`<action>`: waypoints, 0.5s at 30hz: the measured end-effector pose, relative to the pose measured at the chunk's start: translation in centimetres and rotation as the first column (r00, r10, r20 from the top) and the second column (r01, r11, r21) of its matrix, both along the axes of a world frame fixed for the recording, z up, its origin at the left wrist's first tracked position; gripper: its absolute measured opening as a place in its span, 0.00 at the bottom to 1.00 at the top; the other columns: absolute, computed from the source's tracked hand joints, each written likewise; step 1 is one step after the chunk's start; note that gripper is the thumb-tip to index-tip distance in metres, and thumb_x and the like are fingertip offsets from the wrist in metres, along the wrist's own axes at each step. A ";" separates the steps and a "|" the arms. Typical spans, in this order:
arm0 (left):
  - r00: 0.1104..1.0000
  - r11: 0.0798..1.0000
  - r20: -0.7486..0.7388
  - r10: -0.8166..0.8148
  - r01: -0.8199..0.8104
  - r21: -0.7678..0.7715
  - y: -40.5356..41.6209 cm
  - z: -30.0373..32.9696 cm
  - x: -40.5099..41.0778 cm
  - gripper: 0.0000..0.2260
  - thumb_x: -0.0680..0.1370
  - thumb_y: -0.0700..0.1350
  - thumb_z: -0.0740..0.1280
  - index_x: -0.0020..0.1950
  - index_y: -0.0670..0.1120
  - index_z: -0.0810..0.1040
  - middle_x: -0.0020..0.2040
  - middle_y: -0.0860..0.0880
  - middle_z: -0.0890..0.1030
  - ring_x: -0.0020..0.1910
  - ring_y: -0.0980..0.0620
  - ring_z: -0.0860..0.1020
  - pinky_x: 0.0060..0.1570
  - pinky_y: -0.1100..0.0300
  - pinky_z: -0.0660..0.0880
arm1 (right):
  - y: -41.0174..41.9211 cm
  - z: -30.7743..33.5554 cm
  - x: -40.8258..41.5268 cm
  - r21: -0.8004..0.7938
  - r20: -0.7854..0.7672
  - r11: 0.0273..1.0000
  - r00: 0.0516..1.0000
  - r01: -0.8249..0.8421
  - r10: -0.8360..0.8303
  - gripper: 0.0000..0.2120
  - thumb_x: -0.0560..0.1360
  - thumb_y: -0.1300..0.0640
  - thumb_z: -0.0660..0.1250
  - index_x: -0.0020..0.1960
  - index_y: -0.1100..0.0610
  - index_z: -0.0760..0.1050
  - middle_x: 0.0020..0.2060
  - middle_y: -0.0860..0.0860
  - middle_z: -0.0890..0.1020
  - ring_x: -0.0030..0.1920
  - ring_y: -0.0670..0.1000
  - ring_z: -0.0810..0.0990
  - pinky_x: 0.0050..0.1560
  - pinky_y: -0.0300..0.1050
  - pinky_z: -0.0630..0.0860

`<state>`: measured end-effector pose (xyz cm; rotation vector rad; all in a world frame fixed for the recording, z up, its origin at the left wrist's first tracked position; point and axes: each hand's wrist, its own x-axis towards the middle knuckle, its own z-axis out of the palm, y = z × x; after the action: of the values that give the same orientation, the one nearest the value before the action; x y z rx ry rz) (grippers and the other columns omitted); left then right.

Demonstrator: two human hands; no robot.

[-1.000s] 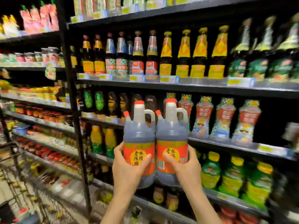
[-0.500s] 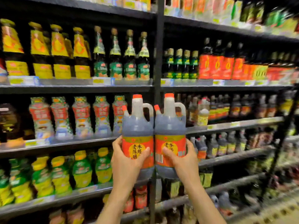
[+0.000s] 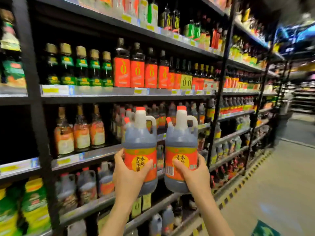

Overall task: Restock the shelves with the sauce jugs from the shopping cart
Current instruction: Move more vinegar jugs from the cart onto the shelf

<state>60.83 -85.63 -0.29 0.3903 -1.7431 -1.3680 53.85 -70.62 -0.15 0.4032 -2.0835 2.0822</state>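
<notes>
Two sauce jugs held up side by side in front of the shelves (image 3: 109, 97), not resting on any board. Left hand (image 3: 127, 174) grips the left jug (image 3: 140, 142) low on its orange label, fingers curled round the body, thumb across the label front. Right hand (image 3: 196, 174) grips the right jug (image 3: 181, 142) the same way, thumb on the label near the barcode. Both jugs upright, red caps up, handles to the right, bodies just beside each other with a narrow gap. Behind them, the middle shelf front edge carries similar dark jugs (image 3: 163, 113). Red-labelled bottles (image 3: 136, 72) stand on the shelf above. Aisle floor (image 3: 281, 184) at right.
</notes>
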 end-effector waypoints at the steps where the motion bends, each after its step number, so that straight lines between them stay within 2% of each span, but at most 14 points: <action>1: 1.000 1.000 0.008 -0.023 0.023 0.007 0.9 -0.1 -1.6 0.34 0.66 0.47 0.77 0.66 0.47 0.64 0.53 0.49 0.75 0.48 0.51 0.74 0.46 0.58 0.68 | 1.1 -0.2 -1.5 0.002 0.014 1.000 1.000 0.020 -0.020 0.27 0.66 0.50 0.76 0.60 0.49 0.68 0.49 0.46 0.78 0.46 0.46 0.78 0.44 0.41 0.75; 6: 0.994 0.994 0.046 -0.104 0.102 0.041 4.0 -0.7 -10.0 0.30 0.66 0.47 0.77 0.62 0.49 0.64 0.52 0.51 0.74 0.45 0.53 0.73 0.39 0.64 0.66 | 4.8 -1.8 -8.6 0.012 0.077 0.995 0.992 0.098 -0.099 0.28 0.65 0.49 0.76 0.61 0.49 0.69 0.50 0.48 0.79 0.50 0.51 0.79 0.52 0.52 0.77; 9: 0.989 0.991 0.075 -0.128 0.125 0.043 4.6 -1.6 -15.9 0.30 0.66 0.48 0.77 0.60 0.51 0.64 0.52 0.49 0.74 0.48 0.49 0.74 0.46 0.56 0.70 | 6.2 -2.6 -13.3 -0.006 0.100 0.991 0.986 0.135 -0.134 0.26 0.65 0.50 0.76 0.58 0.47 0.67 0.47 0.46 0.78 0.49 0.51 0.79 0.52 0.51 0.77; 11: 0.985 0.990 0.105 -0.136 0.133 0.037 4.8 -2.0 -20.0 0.32 0.65 0.50 0.77 0.63 0.50 0.64 0.54 0.47 0.75 0.51 0.46 0.75 0.52 0.53 0.71 | 6.8 -2.8 -16.8 -0.011 0.112 0.987 0.981 0.163 -0.160 0.27 0.65 0.50 0.77 0.59 0.47 0.67 0.47 0.46 0.78 0.49 0.51 0.80 0.52 0.51 0.77; 15: 0.979 0.987 0.127 -0.161 0.158 0.032 5.0 -1.8 -28.1 0.35 0.65 0.52 0.77 0.66 0.49 0.64 0.57 0.44 0.76 0.54 0.43 0.75 0.52 0.51 0.72 | 7.6 -3.0 -24.4 -0.015 0.141 0.982 0.973 0.186 -0.182 0.29 0.64 0.49 0.77 0.60 0.49 0.68 0.49 0.48 0.79 0.49 0.51 0.81 0.53 0.54 0.79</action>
<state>32.76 -80.64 -2.12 0.3643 -1.9016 -1.5046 29.44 -63.00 -3.18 0.0583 -2.0736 2.0805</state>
